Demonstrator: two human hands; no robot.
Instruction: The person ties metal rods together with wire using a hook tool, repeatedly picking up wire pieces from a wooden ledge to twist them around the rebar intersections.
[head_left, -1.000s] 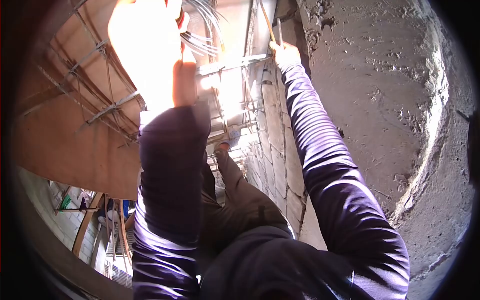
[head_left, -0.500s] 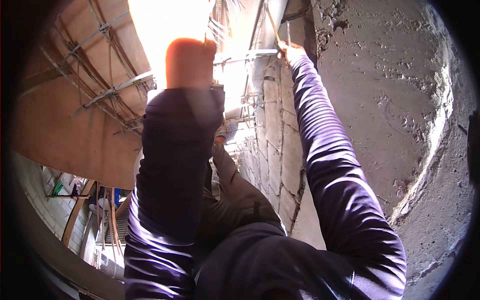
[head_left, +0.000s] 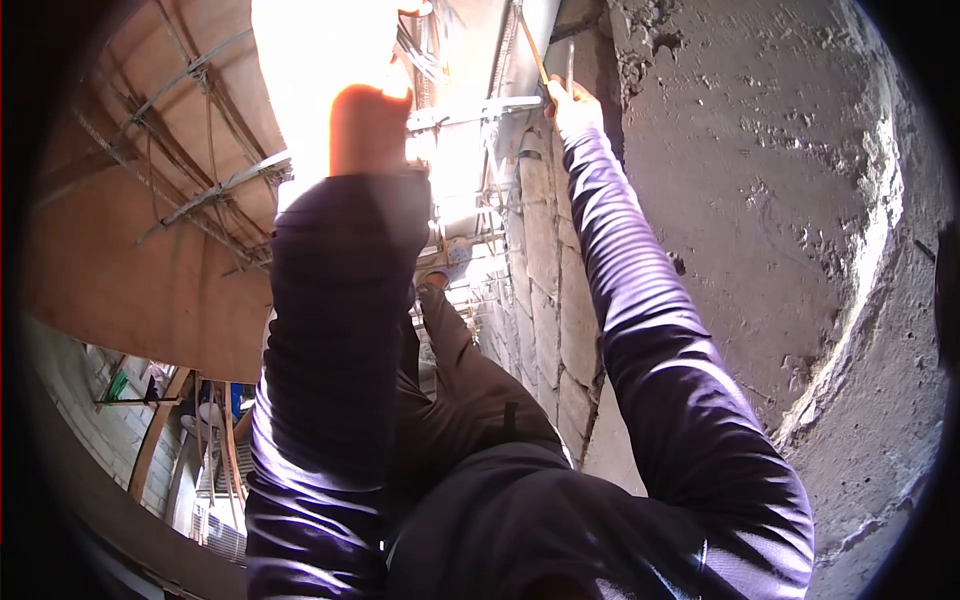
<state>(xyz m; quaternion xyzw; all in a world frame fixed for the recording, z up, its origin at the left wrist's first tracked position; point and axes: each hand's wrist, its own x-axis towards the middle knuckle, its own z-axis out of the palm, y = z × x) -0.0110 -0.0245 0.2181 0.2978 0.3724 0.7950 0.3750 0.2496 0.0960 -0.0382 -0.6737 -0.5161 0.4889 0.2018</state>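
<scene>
My right hand (head_left: 577,110) reaches up beside the wall, fingers closed around a thin grey rod (head_left: 570,66) that sticks up above the knuckles. A slim yellowish stick (head_left: 532,42) slants down to the same fingers; whether the hand grips it too, I cannot tell. Just left of this hand a pale horizontal bar (head_left: 485,112) ends close to the fingertips. My left hand (head_left: 368,130) is raised into strong sunlight, its wrist and back glowing orange. Glare hides its fingers and anything in them.
A rough plastered wall (head_left: 740,220) rises on the right, beside a strip of blockwork (head_left: 540,270). Steel bars (head_left: 215,190) tied in a grid lie over brown boards (head_left: 150,285) at left. Timber pieces (head_left: 160,430) stand lower left. My leg (head_left: 450,330) extends below the arms.
The whole view has shifted slightly left, both arms with it. My right hand stays closed near the end of the horizontal bar, and my left hand remains in the glare.
</scene>
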